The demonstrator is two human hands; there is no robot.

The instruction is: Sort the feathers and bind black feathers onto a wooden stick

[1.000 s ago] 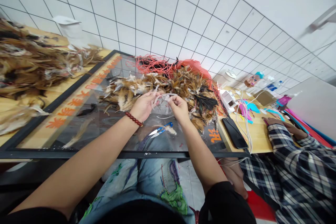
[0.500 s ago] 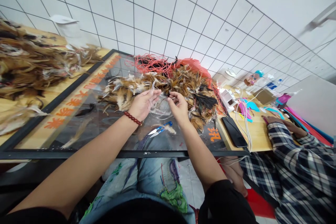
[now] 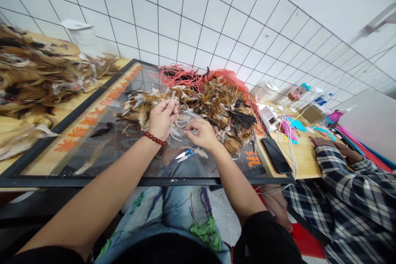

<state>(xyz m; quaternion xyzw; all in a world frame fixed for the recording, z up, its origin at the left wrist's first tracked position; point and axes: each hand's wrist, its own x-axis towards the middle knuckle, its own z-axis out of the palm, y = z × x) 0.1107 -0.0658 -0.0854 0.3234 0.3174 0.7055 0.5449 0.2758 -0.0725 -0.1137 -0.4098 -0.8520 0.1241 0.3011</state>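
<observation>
My left hand (image 3: pixel 162 119), with a dark red bead bracelet (image 3: pixel 155 138) at its wrist, is closed in a pinch. A small pale strip (image 3: pixel 173 94) sticks up from its fingertips. Just to the right, my right hand (image 3: pixel 201 133) has thumb and fingers pressed together, and what they hold is too small to make out. Thin clear line (image 3: pixel 187 114) loops on the glass between the hands. Behind them spreads a heap of brown feathers (image 3: pixel 213 98). Blue-handled thread snips (image 3: pixel 187 154) lie below the right hand, beside a small feather tuft.
Red cord (image 3: pixel 182 76) and a red plastic bag (image 3: pixel 230 77) lie behind the heap. More feathers (image 3: pixel 40 76) cover the left table. A black phone (image 3: pixel 276 156), white cables (image 3: pixel 292 148) and a co-worker's plaid sleeve (image 3: pixel 331 163) are at the right.
My left hand has turned and its spread fingers have closed into a pinch on the pale strip. My right hand has moved down and slightly left, toward me.
</observation>
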